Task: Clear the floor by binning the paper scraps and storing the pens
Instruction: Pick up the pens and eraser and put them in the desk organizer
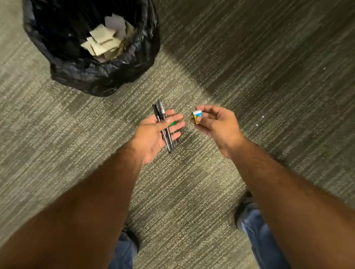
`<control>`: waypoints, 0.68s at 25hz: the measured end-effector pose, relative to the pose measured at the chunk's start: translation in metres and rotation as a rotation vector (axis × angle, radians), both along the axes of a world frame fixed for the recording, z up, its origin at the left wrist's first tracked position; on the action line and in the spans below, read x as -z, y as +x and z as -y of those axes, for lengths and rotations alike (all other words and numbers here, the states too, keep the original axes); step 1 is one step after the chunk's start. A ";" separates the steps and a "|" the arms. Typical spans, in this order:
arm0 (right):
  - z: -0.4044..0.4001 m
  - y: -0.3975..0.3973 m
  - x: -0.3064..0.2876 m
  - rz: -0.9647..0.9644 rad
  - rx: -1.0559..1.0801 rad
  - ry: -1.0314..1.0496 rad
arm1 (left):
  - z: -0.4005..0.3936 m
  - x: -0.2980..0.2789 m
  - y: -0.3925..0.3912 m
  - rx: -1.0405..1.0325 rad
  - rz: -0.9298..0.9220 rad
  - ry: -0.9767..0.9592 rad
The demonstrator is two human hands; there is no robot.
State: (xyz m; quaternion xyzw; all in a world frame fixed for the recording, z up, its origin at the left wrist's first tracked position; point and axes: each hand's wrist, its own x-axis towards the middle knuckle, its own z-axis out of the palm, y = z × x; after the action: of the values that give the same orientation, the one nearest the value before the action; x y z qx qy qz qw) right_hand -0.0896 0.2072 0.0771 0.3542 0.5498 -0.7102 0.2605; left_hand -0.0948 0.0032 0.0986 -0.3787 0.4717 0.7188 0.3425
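Carpet bare around hands: left hand pinning pens, right hand pinching eraser.

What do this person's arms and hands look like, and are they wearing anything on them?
Both arms are bare to the edge of the picture: no sleeves show, and there is some hair on the forearms. The left hand and right hand are bare too, with no gloves, and no watch, bracelet or rings that I can see. Lower down, blue jeans and dark shoes show.
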 end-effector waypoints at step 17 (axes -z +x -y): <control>-0.052 0.032 -0.468 -0.306 0.182 -0.053 | -0.056 -0.442 -0.009 0.250 -0.279 0.221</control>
State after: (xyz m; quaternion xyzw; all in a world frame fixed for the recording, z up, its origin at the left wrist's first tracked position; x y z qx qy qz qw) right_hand -0.0572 0.2588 0.5450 0.2832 0.5299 -0.7907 0.1176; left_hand -0.1038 0.0590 0.5406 -0.1743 0.4762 0.7635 0.3998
